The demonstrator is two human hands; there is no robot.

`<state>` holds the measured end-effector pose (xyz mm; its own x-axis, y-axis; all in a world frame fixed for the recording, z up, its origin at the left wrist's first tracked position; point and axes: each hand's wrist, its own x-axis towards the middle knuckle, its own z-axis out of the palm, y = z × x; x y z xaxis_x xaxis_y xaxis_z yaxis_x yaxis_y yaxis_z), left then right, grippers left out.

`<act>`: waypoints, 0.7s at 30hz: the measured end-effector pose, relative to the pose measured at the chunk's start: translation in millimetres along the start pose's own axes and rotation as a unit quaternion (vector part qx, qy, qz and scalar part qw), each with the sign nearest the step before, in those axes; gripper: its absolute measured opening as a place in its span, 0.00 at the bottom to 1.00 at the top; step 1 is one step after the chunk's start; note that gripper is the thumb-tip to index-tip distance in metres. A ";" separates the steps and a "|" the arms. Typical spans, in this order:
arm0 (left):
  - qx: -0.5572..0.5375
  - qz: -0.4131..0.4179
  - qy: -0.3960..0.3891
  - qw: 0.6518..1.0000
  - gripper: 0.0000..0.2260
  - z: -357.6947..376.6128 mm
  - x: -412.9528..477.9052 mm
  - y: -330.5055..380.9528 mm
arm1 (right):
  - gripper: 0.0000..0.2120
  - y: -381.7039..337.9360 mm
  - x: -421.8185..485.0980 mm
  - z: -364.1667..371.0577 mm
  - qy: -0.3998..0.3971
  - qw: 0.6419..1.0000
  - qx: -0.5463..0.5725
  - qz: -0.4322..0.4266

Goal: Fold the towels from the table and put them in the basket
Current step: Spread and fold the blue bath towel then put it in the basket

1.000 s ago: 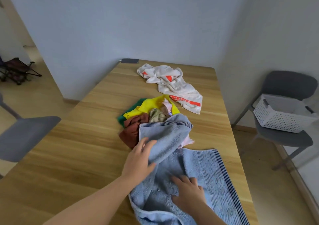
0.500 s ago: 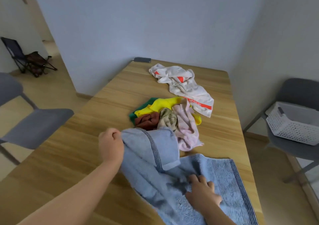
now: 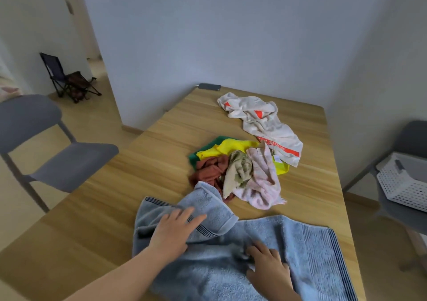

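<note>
1. Presently the blue towel [image 3: 307, 254] lies on the near end of the wooden table [image 3: 138, 185]; its right part is spread flat, with dark stripes along the right edge, and its left end is turned over on itself in a rumpled flap
2. Left hand [image 3: 175, 229]: palm down on that flap, fingers straight and relaxed, pointing far-right; nothing gripped
3. Right hand [image 3: 268, 268]: palm down on the flat middle of the same towel, fingers slightly spread and released, resting on the cloth; fingertips blurred
4. Pile of small cloths [image 3: 238, 171]: green, yellow, rust-brown, olive-patterned and pale pink pieces, crumpled together just beyond the blue towel; the flap's far corner touches the brown piece
5. White towel [image 3: 265, 120] with orange print: crumpled and unfolded at the far end of the table, its near end reaching the pile
6. White basket [image 3: 402, 185]: on the seat of a grey chair [image 3: 413, 136] right of the table, well apart from both hands, partly cut off by the frame; contents cannot be told
7. Surroundings: a second grey chair [image 3: 69, 162] left of the table; a dark folding chair [image 3: 67, 79] in the room beyond; a dark flat object [image 3: 209, 86] at the table's far edge, kind not discernible
</note>
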<state>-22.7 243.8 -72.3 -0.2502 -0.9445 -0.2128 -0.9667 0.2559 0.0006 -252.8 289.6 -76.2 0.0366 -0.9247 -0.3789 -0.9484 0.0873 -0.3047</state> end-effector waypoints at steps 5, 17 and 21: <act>-0.032 -0.062 -0.019 0.997 0.33 -0.1 11.2 -0.1 | 0.10 10.3 -3.6 -3.3 0.010 1.000 0.022 0.010; -0.486 -0.157 -0.058 0.858 0.06 -11.5 31.5 13.2 | 0.15 4.2 0.5 -8.1 -0.015 0.999 0.026 0.030; -0.652 -0.346 0.195 0.646 0.15 -29.6 50.2 -15.5 | 0.07 1.7 2.2 -10.5 -0.015 0.998 0.037 0.055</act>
<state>-21.8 186.4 -54.1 0.5172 -0.7854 -0.3400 -0.0150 -0.4055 0.9140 -257.6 283.8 -68.3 -0.0567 -0.8964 -0.4396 -0.9213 0.2166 -0.3229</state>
